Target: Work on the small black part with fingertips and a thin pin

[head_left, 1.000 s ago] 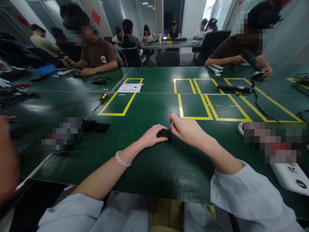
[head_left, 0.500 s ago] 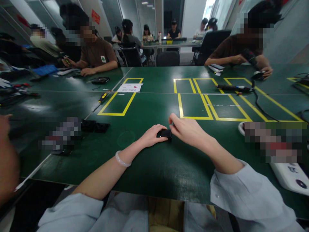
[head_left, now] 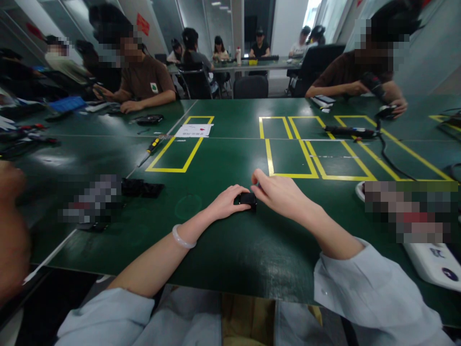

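A small black block-like object [head_left: 247, 199] rests at the middle of the green table [head_left: 223, 250], near its front. My left hand [head_left: 227, 203] grips it from the left, thumb along its near side and fingers behind. Just to the right, my right hand [head_left: 275, 191] is bent with thumb and fingers curled together beside the block's right end. Whether anything tiny sits between those right fingertips is too small to tell.
Yellow tape outlines [head_left: 292, 176] mark the table beyond my hands. A screwdriver [head_left: 154, 144] and paper sheet [head_left: 193, 130] lie back left, black parts [head_left: 142, 188] at left. A white case [head_left: 434, 262] is at right. Another person's arm [head_left: 12, 230] enters at far left; people sit opposite.
My hands and the black object look unchanged. The other person's arm at far left has moved up and further into view. Across the table at left, a person's raised hand has shifted slightly.
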